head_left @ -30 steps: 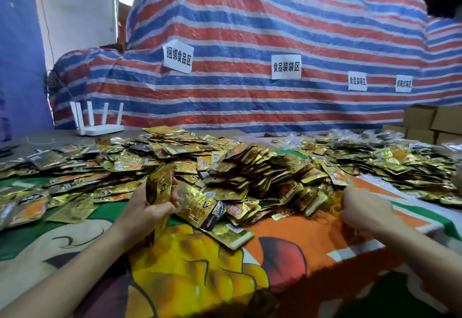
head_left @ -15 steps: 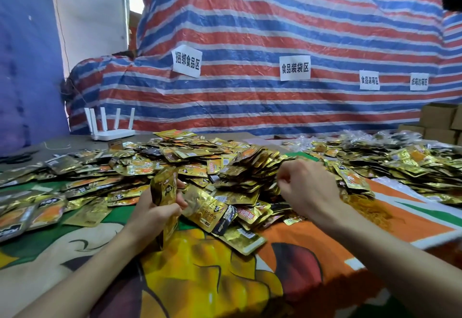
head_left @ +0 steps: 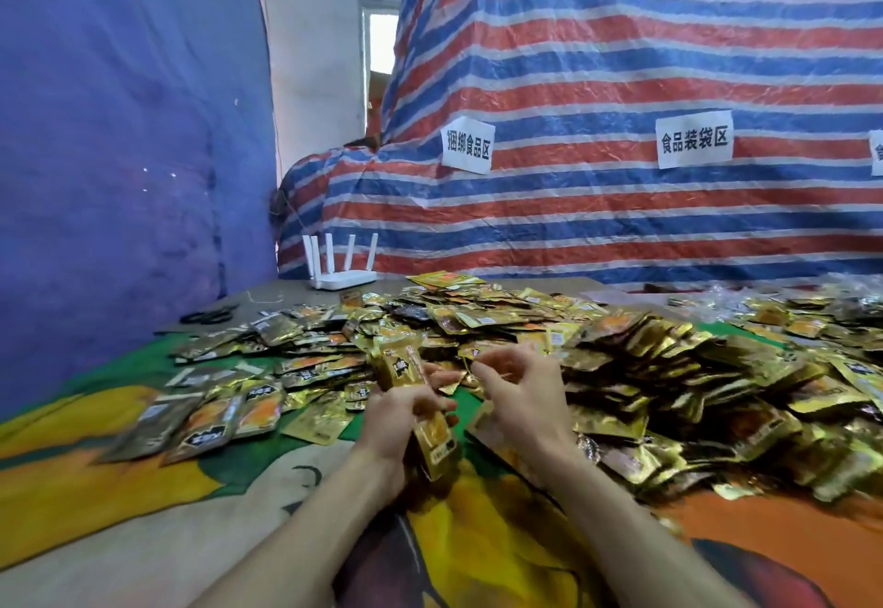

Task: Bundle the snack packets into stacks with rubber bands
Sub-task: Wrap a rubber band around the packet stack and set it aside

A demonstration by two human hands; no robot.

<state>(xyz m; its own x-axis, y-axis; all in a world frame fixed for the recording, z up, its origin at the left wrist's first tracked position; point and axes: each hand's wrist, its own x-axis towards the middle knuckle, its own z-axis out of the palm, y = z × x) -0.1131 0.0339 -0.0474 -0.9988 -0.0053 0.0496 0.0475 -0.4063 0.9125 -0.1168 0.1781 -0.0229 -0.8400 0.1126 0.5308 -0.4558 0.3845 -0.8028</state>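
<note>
Right hand (head_left: 521,392) has swung in just right of the stack of gold foil snack packets (head_left: 400,366), which left hand (head_left: 399,416) grips near-upright; right fingers curl, contents not discernible.

On the striped tarp (head_left: 621,58), one sign (head_left: 467,151) reads 捆绑食品区, a second sign (head_left: 694,139) 食品装袋区.

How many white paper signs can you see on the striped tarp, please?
3. One sign hangs near the middle, a second sign to its right, and a third sign is cut off by the picture's right edge; others may be hidden beyond it.
</note>
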